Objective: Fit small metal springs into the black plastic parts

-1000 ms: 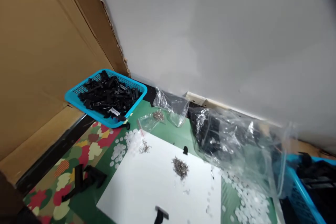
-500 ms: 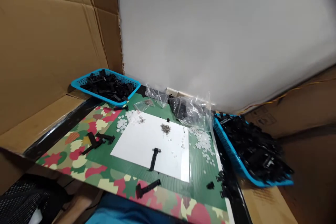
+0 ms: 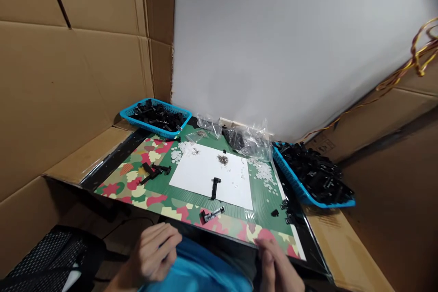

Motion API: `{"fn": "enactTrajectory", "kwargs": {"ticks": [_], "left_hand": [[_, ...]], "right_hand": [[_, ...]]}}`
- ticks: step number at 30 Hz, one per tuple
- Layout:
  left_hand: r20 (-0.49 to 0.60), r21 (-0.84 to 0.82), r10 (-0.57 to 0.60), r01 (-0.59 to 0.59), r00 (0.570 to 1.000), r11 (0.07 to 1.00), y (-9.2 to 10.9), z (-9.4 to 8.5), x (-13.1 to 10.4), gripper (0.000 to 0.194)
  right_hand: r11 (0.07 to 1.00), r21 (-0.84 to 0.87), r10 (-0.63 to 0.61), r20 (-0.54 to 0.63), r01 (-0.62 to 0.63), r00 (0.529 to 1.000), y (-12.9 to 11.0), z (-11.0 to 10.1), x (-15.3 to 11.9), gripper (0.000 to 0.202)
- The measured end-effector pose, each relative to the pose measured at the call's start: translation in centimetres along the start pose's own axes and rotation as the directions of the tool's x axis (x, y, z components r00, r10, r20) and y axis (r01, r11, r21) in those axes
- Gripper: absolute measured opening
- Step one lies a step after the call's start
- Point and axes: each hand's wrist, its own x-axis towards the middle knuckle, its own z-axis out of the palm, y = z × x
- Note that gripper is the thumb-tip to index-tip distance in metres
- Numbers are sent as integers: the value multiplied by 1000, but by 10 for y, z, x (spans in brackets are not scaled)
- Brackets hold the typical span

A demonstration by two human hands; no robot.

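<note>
Curling the left hand (image 3: pixel 155 251) loosely inward in the head view, off the near edge of the table (image 3: pixel 119 188), with nothing visible in its grasp. Pressing the fingers of the right hand (image 3: pixel 278 267) together at that edge; cannot tell whether closed on anything. Lying just inside the edge, between both sets of fingertips: a black part (image 3: pixel 212 214). Lying beyond them: a white sheet (image 3: pixel 198 182) bearing metal bits (image 3: pixel 222 159). Could knock the part off by brushing it edgeward; could scatter the bits by snagging the sheet with reaching fingers.
</note>
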Motion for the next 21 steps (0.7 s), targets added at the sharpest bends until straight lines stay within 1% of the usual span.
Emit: {"fn": "enactTrajectory", "kwargs": {"ticks": [1, 2, 3, 5, 6, 7, 9, 10, 12, 14, 15, 17, 18, 19, 20, 21], "left_hand": [[-29, 4, -3, 3, 1000, 1000, -6, 0, 15, 28], [-31, 21, -50, 51, 998, 998, -14, 1, 30, 28], [-33, 40, -117, 118, 993, 992, -22, 2, 45, 29], [-21, 87, -265, 266, 964, 960, -38, 7, 71, 29], [-29, 109, -340, 341, 940, 934, -44, 10, 81, 29], [-30, 126, -408, 409, 912, 904, -49, 14, 89, 30], [-12, 137, -515, 511, 857, 848, -55, 24, 99, 35], [14, 129, -553, 547, 833, 827, -56, 29, 101, 39], [76, 91, -606, 599, 792, 795, -55, 36, 101, 49], [132, 42, -641, 642, 756, 765, -54, 40, 99, 61], [155, 19, -656, 661, 739, 750, -54, 41, 99, 65], [198, -30, -675, 693, 710, 720, -54, 41, 100, 69], [214, -63, -684, 709, 697, 703, -55, 42, 103, 68], [226, -103, -690, 721, 688, 685, -55, 43, 105, 67], [226, -153, -699, 733, 678, 662, -56, 44, 108, 65], [216, -193, -715, 747, 665, 636, -56, 45, 111, 61]], "right_hand": [[999, 38, -13, 8, 13, 1000, 0, 4, 26, 22], [997, 74, -14, 45, 10, 999, 1, 10, 51, 26], [996, 90, -4, 108, -5, 994, 3, 18, 74, 29], [996, 55, 52, 230, -66, 972, 13, 40, 107, 35], [994, 32, 89, 291, -103, 953, 19, 53, 116, 38], [992, 16, 110, 332, -122, 937, 26, 65, 120, 40], [996, -15, 85, 493, -90, 866, 39, 83, 118, 41], [998, -25, 55, 541, -49, 839, 44, 89, 115, 40], [999, -29, -6, 621, 30, 784, 48, 93, 111, 36], [997, -23, -36, 659, 68, 752, 44, 91, 115, 34], [997, -16, -43, 671, 73, 740, 40, 90, 121, 34], [997, 9, -66, 688, 82, 722, 31, 94, 140, 33], [995, 29, -92, 699, 100, 709, 28, 99, 152, 32], [989, 39, -127, 702, 140, 701, 26, 106, 163, 32], [977, 32, -170, 705, 209, 689, 25, 115, 173, 32], [957, 32, -222, 716, 287, 662, 25, 124, 181, 32]]}}
